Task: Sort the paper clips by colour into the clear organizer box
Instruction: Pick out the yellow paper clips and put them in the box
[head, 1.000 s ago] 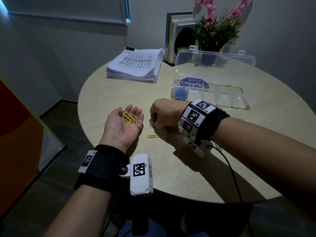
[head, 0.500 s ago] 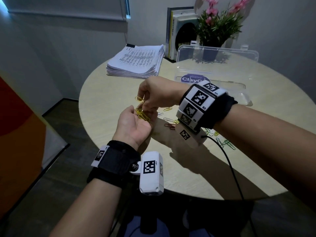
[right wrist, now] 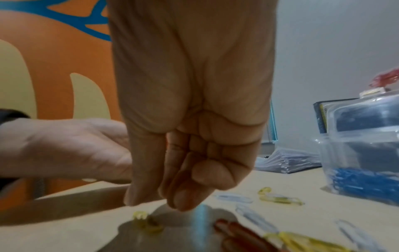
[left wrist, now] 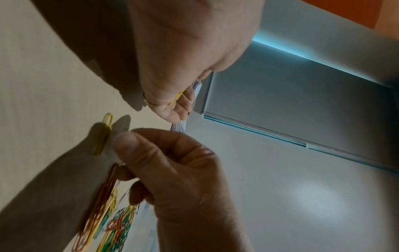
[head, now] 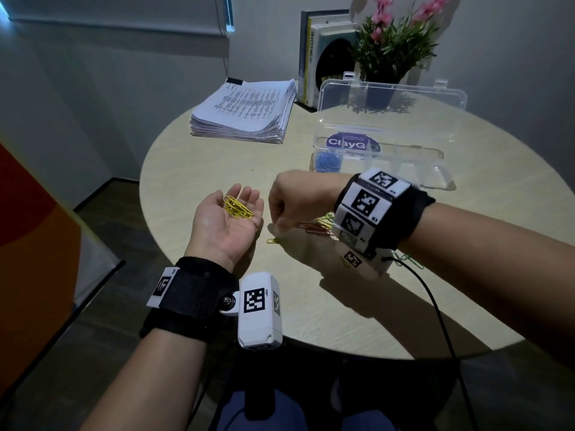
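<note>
My left hand point(head: 224, 222) lies palm up over the table's near-left edge, fingers relaxed, with a small heap of yellow paper clips point(head: 237, 207) in its palm. Just right of it, my right hand point(head: 280, 219) points its curled fingers down over a single yellow clip point(head: 272, 241) on the table; in the right wrist view the fingertips point(right wrist: 181, 202) hover above that clip point(right wrist: 149, 225) with nothing between them. A mixed pile of red, yellow and green clips point(head: 317, 227) lies under my right wrist. The clear organizer box point(head: 404, 157) stands open behind, with blue clips point(head: 326, 161) in its left compartment.
A stack of printed papers point(head: 245, 110) lies at the back left of the round table point(head: 342, 321). Books point(head: 311, 57) and a potted pink-flowered plant point(head: 389, 48) stand behind the box. A black cable point(head: 435, 306) runs from my right wrist across the table's front.
My right hand has left the palm of my left hand and come down to the table beside a loose yellow clip. My left hand has sunk a little, with more yellow clips in it.
</note>
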{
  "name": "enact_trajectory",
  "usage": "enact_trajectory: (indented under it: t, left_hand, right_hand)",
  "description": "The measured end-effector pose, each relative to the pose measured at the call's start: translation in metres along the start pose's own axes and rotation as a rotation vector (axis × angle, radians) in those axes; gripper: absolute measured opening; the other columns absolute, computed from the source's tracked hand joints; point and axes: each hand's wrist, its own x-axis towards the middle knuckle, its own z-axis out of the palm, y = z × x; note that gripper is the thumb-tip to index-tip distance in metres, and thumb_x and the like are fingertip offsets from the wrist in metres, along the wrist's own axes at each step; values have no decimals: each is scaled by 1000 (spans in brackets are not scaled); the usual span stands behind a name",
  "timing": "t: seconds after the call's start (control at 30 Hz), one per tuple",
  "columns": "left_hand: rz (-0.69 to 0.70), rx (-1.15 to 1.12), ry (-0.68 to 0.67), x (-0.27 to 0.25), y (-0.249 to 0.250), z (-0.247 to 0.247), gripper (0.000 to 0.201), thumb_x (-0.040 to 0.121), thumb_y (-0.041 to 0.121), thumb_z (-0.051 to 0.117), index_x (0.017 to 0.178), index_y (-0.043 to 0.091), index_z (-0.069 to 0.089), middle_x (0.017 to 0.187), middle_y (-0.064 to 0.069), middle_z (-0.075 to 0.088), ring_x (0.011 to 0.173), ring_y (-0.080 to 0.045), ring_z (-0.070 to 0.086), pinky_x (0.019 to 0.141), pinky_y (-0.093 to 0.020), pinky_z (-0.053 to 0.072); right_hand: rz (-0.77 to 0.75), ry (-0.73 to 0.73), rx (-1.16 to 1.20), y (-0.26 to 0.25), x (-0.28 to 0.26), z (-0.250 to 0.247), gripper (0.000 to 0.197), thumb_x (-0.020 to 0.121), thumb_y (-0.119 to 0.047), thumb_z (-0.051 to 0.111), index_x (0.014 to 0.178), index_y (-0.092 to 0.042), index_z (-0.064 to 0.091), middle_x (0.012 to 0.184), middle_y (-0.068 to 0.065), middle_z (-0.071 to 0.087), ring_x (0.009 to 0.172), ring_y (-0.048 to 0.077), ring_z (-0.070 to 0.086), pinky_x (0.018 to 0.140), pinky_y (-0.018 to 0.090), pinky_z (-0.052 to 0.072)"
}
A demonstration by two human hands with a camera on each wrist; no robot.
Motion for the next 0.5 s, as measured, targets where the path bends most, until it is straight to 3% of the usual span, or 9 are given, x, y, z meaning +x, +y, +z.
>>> enact_trajectory:
  t: [0.07,0.17,0.33,0.43,0.5]
  left_hand:
    - [11,-4,4,0,3,-1,36,103,25,28,94,3,56,96,-12,57,90,-24,57,89,-37,42]
    - [16,1,6,-1,4,0,37,103,25,27,93,3,55,94,-12,56,88,-24,57,90,-36,42]
    - [10,19,-6,-3,3,0,36,102,25,29,92,3,56,93,-12,57,88,-24,57,86,-36,43]
    - [-9,33,-5,-4,-2,0,34,102,24,30,92,4,55,93,-12,57,87,-24,57,83,-36,43]
    - [-26,40,-4,-4,-5,0,34,101,24,30,92,4,55,92,-12,57,86,-24,58,81,-36,44]
  right_hand:
    - [-23,-27,-53,-4,2,10,16,78,-27,75,91,-17,75,80,-4,67,70,10,56,55,16,40]
    - [-48,-60,-99,-5,4,17,18,83,-24,70,97,-14,74,90,0,70,73,12,55,54,14,37]
    - [-7,-47,-88,1,0,13,15,84,-20,65,94,-12,71,82,-1,62,75,14,54,55,19,39]
    - [58,-3,-9,7,-5,2,8,81,-22,68,88,-18,70,82,-4,64,77,13,58,67,25,49]
    - [119,10,12,15,-7,-7,14,82,-19,65,94,-15,71,88,-1,69,80,13,61,73,28,52]
